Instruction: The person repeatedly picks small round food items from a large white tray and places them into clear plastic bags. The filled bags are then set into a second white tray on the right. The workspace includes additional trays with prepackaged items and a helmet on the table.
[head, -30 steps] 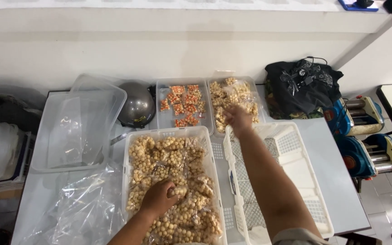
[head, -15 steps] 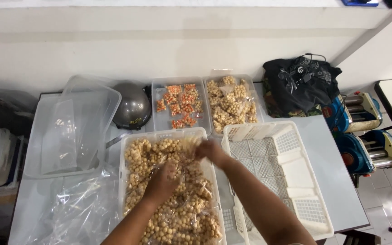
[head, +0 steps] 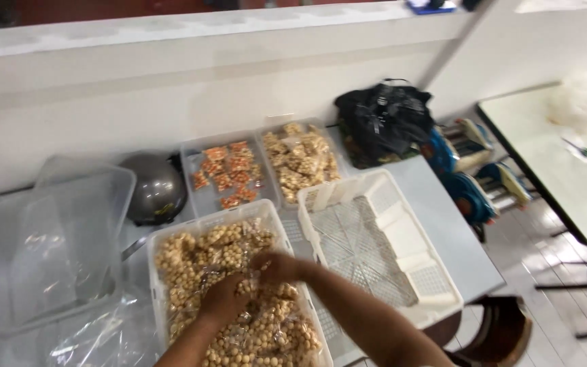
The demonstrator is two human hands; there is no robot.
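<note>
A white crate (head: 206, 225) in front of me is full of clear packets of round tan snacks (head: 191, 257). Both my hands are in it. My left hand (head: 224, 298) rests curled on the packets near the crate's middle. My right hand (head: 276, 267) is just to its right, fingers closed over a packet of tan snacks. The two hands almost touch. Motion blur hides what the left fingers grip.
An empty white slatted crate (head: 443, 285) stands to the right. Behind are two trays, one of orange packets (head: 224, 175), one of tan packets (head: 300, 160). A grey helmet (head: 152, 190), clear tub (head: 49, 251), black bag (head: 383, 117) and table edge (head: 484, 272) surround them.
My right hand came back from the far tray of tan packets to the near crate and now sits beside my left hand. The camera view shifted left and tilted.
</note>
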